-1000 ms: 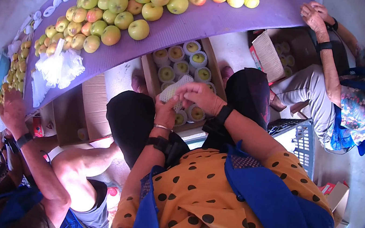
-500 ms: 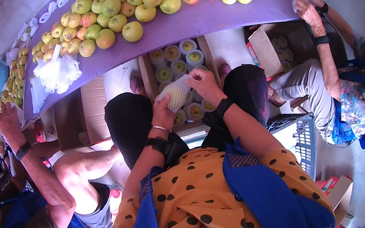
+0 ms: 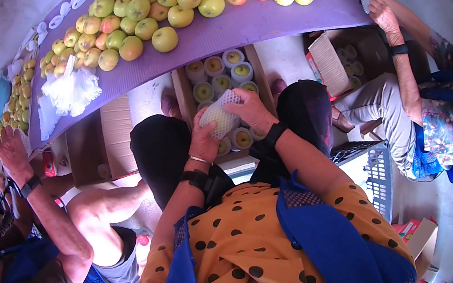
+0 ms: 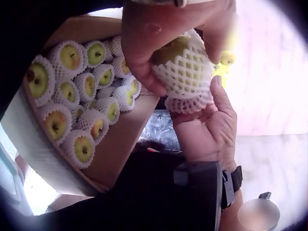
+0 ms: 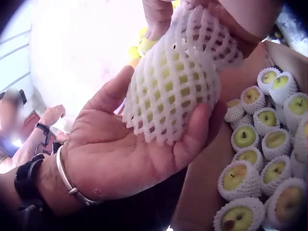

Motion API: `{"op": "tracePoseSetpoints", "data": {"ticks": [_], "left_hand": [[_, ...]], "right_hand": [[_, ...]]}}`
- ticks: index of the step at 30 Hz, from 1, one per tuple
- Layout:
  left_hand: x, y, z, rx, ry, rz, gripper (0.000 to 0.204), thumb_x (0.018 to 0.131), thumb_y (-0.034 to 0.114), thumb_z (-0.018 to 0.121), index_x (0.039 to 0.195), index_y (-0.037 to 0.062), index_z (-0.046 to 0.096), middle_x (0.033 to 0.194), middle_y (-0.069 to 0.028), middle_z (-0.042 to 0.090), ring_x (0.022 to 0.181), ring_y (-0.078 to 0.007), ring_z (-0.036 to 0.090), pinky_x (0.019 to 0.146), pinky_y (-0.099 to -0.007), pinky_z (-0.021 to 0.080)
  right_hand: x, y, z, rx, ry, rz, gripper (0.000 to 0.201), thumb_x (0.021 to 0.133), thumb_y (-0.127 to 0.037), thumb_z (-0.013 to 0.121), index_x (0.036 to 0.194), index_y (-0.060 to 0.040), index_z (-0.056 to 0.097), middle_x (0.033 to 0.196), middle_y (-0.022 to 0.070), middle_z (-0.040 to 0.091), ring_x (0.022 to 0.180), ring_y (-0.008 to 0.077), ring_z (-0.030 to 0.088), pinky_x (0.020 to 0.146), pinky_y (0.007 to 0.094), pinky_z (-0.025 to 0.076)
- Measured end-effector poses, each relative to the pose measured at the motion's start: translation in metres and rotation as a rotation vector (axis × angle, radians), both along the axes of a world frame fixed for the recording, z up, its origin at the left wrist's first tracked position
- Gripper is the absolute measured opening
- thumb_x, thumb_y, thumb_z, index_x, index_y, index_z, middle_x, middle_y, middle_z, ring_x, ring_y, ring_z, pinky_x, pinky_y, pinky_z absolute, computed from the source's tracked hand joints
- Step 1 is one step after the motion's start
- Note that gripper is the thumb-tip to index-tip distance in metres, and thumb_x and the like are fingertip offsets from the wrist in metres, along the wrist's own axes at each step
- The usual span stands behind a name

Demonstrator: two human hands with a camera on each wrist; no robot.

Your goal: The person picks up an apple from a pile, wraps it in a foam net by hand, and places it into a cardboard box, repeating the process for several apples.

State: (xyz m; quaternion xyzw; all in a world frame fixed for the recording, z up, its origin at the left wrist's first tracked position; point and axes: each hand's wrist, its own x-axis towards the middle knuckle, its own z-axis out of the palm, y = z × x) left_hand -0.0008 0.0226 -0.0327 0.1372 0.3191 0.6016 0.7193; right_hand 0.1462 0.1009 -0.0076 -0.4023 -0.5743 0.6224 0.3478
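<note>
My left hand [image 3: 205, 141] cups a green apple [image 4: 172, 50] in its palm. A white foam net [image 5: 173, 91] covers most of the apple; part of the green skin shows bare in the left wrist view. The right hand [image 3: 254, 113] grips the net's flared end, thumb on one side and fingers on the other. Both hands are above an open cardboard box [image 3: 182, 95]. Inside the box, rows of apples in white foam nets [image 5: 240, 178] face up with their stems showing.
A purple-covered table [image 3: 291, 19] carries a heap of loose apples [image 3: 141, 8]. White foam nets [image 3: 73, 89] are bunched at its near edge. People work on both sides, with one arm [image 3: 405, 80] at right. A grey plastic crate [image 3: 379, 179] stands by my right leg.
The net was first bunched between both hands, then stretched out toward the right hand. Now it looks shorter and fuller, and the right hand has come closer to the left.
</note>
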Motion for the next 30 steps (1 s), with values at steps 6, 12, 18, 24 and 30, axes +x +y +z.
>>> {"op": "tracePoseSetpoints", "data": {"ticks": [6, 12, 18, 24, 30], "left_hand": [[0.002, 0.002, -0.004, -0.094, 0.178, 0.0, 0.044, 0.076, 0.014, 0.059, 0.114, 0.0143, 0.036, 0.109, -0.0069, 0.048, 0.098, -0.0251, 0.05, 0.073, -0.0452, 0.046], [0.005, 0.002, -0.002, -0.189, 0.183, 0.081, 0.038, 0.08, 0.017, 0.053, 0.114, 0.0144, 0.038, 0.111, -0.0069, 0.047, 0.101, -0.0244, 0.048, 0.076, -0.0449, 0.044], [0.002, 0.0, 0.01, 0.064, -0.194, 0.037, 0.039, 0.082, 0.02, 0.047, 0.118, 0.0071, 0.039, 0.118, -0.0083, 0.044, 0.111, -0.0241, 0.042, 0.093, -0.0406, 0.033], [-0.005, 0.002, -0.011, 0.046, -0.256, 0.099, 0.044, 0.083, 0.027, 0.047, 0.118, 0.0014, 0.04, 0.117, -0.0117, 0.047, 0.111, -0.0269, 0.042, 0.097, -0.0404, 0.029], [-0.008, 0.0, -0.006, -0.033, -0.339, 0.211, 0.047, 0.082, 0.032, 0.045, 0.118, 0.0022, 0.042, 0.118, -0.013, 0.047, 0.111, -0.0291, 0.043, 0.097, -0.042, 0.028]], "right_hand": [[-0.008, -0.008, 0.006, 0.259, -0.242, -0.217, 0.014, 0.07, -0.008, 0.058, 0.083, -0.0038, 0.058, 0.075, 0.0087, 0.057, 0.07, 0.0158, 0.057, 0.062, 0.0269, 0.045], [-0.02, -0.023, 0.01, 0.826, -0.372, -0.113, 0.013, 0.069, -0.008, 0.056, 0.081, -0.0055, 0.058, 0.073, 0.0107, 0.052, 0.065, 0.0278, 0.054, 0.058, 0.0349, 0.045], [-0.027, -0.024, 0.012, 1.143, -0.385, -0.068, 0.015, 0.07, -0.008, 0.055, 0.084, -0.004, 0.057, 0.074, 0.0091, 0.05, 0.067, 0.0273, 0.051, 0.057, 0.0353, 0.042], [-0.026, -0.043, 0.018, 1.214, -0.414, 0.11, 0.01, 0.07, -0.01, 0.055, 0.078, -0.0055, 0.057, 0.077, 0.0054, 0.05, 0.071, 0.0239, 0.05, 0.064, 0.0347, 0.038], [-0.023, -0.045, 0.009, 1.083, -0.225, 0.133, 0.009, 0.063, -0.013, 0.06, 0.069, -0.0073, 0.055, 0.074, 0.0058, 0.049, 0.072, 0.0222, 0.05, 0.066, 0.0337, 0.038]]}}
